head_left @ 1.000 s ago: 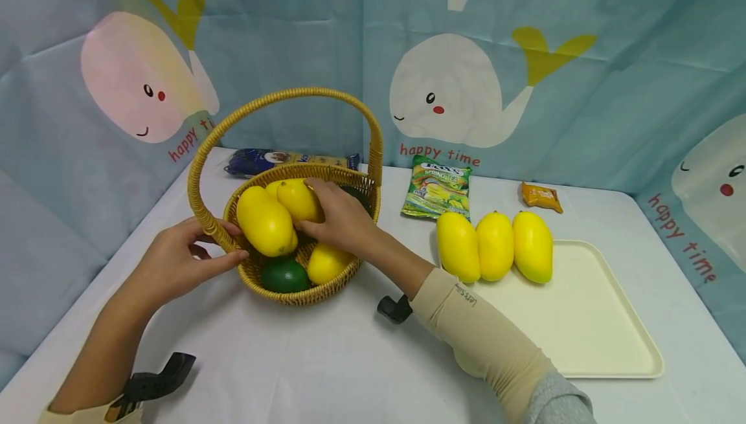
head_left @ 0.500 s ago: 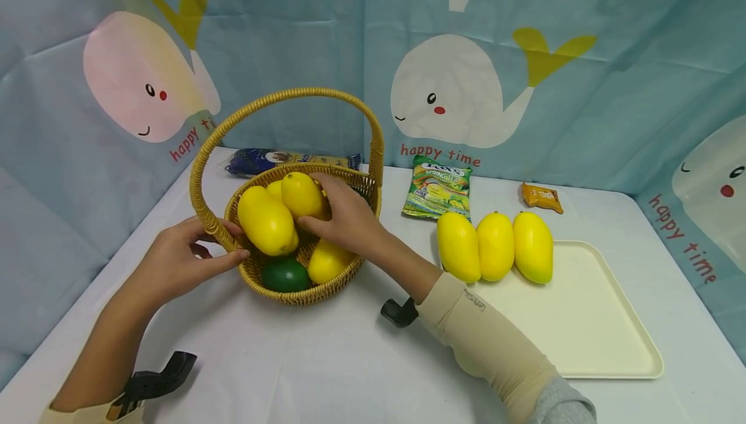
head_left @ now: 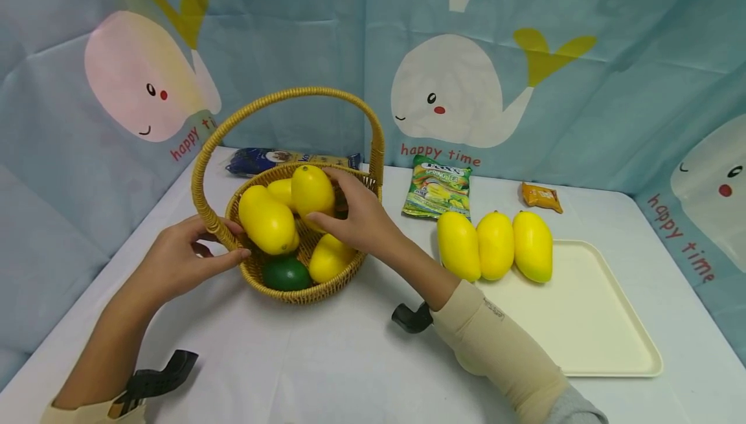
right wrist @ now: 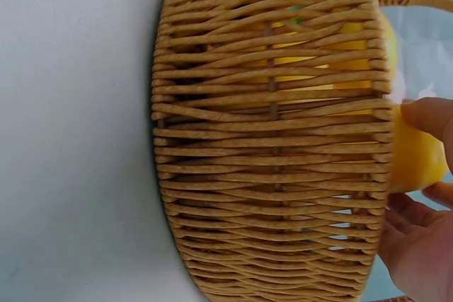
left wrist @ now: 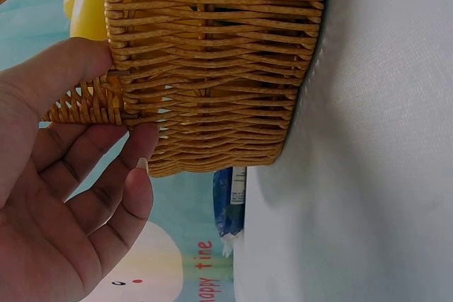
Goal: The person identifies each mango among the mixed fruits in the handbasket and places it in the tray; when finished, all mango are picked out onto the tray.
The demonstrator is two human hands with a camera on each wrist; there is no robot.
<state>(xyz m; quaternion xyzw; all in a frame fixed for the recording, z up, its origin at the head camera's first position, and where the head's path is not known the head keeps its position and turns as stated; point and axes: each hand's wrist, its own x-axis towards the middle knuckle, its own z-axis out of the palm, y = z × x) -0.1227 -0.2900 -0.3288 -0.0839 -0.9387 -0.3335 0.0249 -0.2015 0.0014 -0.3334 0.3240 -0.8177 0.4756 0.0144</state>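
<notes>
A wicker basket [head_left: 303, 296] with a tall handle stands left of the table's middle. My left hand [head_left: 185, 250] grips its left rim at the foot of the handle, thumb in front and fingers behind. Over the basket's right half, my right hand [head_left: 364, 213] holds a yellow mango [head_left: 311, 189] between thumb and fingers, raised to about rim height. In the right wrist view that mango [right wrist: 416, 153] shows beyond the rim. Another mango [head_left: 267, 220] leans at the left inside, one [head_left: 331, 259] lies at the front right, and a dark green fruit [head_left: 287, 273] lies beside it.
A cream tray [head_left: 588, 320] lies at the right, with three mangoes [head_left: 495, 246] in a row at its back left. Behind them are a green candy bag [head_left: 438, 188] and a small orange packet [head_left: 542, 197]. A blue packet [head_left: 256, 162] lies behind the basket.
My right hand has lifted the mango slightly and brought it right, turning it more upright. The left hand keeps its hold on the basket.
</notes>
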